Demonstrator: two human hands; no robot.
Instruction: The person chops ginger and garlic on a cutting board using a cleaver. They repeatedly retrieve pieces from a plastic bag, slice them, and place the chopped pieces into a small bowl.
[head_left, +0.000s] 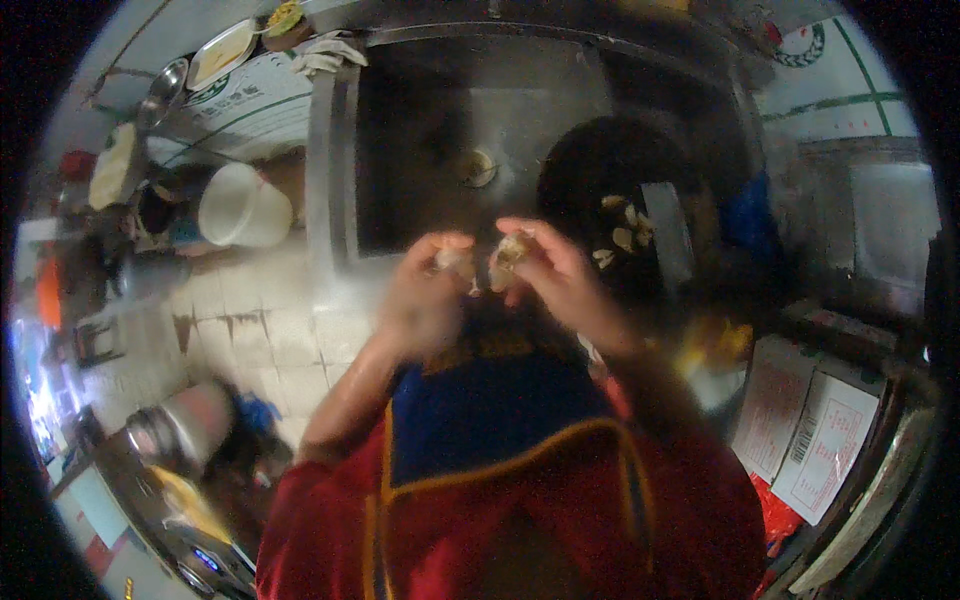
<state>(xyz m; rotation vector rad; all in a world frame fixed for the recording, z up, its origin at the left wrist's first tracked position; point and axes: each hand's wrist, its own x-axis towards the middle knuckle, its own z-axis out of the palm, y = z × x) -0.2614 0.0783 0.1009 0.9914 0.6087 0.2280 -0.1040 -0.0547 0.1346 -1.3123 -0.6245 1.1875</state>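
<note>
My left hand (435, 289) has its fingers closed on a small pale piece (452, 259), blurred, perhaps mushroom or other food. In my right hand (551, 277) is a similar pale-brown piece (510, 253), held between thumb and fingers. The two hands are a short way apart, in front of my dark blue apron (502, 420) with its yellow edging. Beyond them lies a metal sink (330, 180) with a small round pale object (478, 168) in it. Right of my right hand, several pale pieces (624, 238) lie in a large dark round vessel (592, 150).
At the left stands a white plastic bucket (244, 206). A cloth (330, 54), a tray (221, 54) and a metal bowl (163, 91) are at the upper left. Printed cardboard boxes (825, 442) stand at the lower right, and a metal pot (184, 424) at the lower left.
</note>
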